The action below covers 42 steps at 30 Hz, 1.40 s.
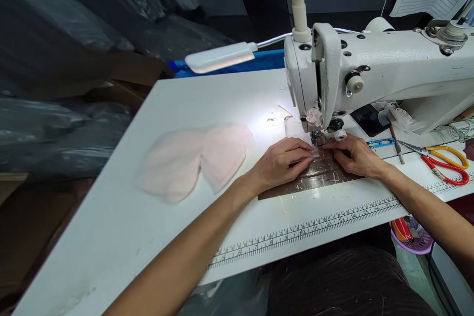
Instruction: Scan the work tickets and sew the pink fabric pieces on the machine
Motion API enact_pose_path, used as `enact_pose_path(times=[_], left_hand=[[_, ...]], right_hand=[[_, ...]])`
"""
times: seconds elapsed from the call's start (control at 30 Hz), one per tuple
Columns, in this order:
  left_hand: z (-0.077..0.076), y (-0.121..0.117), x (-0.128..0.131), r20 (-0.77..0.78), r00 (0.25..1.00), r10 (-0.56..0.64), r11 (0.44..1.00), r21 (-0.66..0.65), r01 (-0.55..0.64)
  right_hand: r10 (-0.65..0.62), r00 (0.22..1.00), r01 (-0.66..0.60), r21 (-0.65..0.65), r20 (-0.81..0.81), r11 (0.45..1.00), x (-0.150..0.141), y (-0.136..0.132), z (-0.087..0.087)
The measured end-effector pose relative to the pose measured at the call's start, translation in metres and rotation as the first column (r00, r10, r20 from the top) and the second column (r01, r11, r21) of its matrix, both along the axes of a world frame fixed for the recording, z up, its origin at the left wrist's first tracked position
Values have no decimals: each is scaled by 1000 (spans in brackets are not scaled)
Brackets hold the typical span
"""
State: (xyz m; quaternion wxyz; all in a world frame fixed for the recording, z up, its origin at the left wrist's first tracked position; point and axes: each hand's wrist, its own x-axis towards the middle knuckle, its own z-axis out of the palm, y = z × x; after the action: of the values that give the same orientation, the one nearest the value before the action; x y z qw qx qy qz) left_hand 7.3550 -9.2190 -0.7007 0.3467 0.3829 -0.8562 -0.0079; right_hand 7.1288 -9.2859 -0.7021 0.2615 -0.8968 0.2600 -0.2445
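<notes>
A white sewing machine (392,66) stands over the table, with its presser foot (317,138) low between my two hands. Under the foot lies a small piece of pale sheer fabric (315,152), mostly hidden by fingers. My left hand (283,162) has its fingers bent and pressed together on the fabric's left side. On the other side, my right hand (354,155) is closed, its index fingertip at the fabric beside the foot. Both hands rest over a shiny brown sheet (296,188) on the machine bed. Pale pink sheer pieces (196,158), blurred, lie on the table to the left.
Scissors with red and yellow handles (446,160), a blue tool (381,142) and a dark phone-like slab (370,119) lie right of my hands. A ruler strip (301,233) runs along the table's front edge. A white lamp (222,57) reaches over the table. A purple basket (420,244) hangs lower right.
</notes>
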Motion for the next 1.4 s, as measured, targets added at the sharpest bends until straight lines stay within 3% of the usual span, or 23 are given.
enact_pose_path(times=[0.2, 0.47, 0.77, 1.07, 1.4], left_hand=[[1, 1, -1, -33, 999, -7, 996, -89, 4], [-5, -2, -1, 93, 993, -74, 980, -180, 90], [-4, 0, 1, 151, 987, -48, 986, -150, 71], [-3, -1, 0, 228, 973, -34, 971, -222, 86], [-3, 1, -1, 271, 962, -13, 973, -220, 75]], right_hand=[[-14, 1000, 14, -19, -2, 1000, 0, 0, -2], [107, 985, -130, -182, -135, 975, -1, 0, -10], [66, 996, -69, -47, -65, 997, 0, 1, -6], [150, 984, -165, -177, -100, 970, -1, -2, -13], [179, 978, -197, -202, -105, 959, 0, -4, -14]])
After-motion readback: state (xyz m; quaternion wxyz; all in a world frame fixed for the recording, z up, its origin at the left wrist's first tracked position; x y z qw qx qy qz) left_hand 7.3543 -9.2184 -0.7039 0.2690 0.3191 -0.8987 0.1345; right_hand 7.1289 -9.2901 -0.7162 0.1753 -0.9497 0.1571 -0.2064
